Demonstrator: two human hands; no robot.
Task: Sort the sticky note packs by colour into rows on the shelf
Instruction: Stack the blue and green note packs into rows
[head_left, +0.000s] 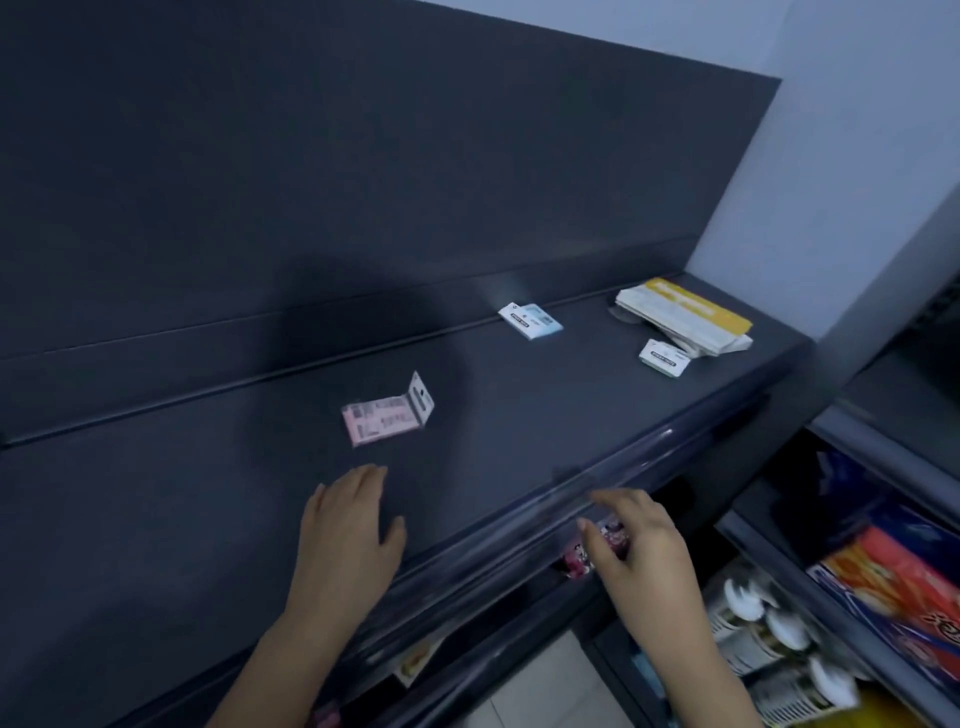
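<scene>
My left hand (348, 525) rests flat on the shelf (156, 519), grip spread; my right hand (634, 545) is at the front edge, grip loosely spread, empty; the pink pack (387, 413) lies at 12 o'clock from the left hand; I would pinch its body, not the raised flap.

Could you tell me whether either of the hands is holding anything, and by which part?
The left hand lies flat on the shelf, holding nothing. The right hand, blurred at the shelf's front edge, cannot be judged.
</scene>
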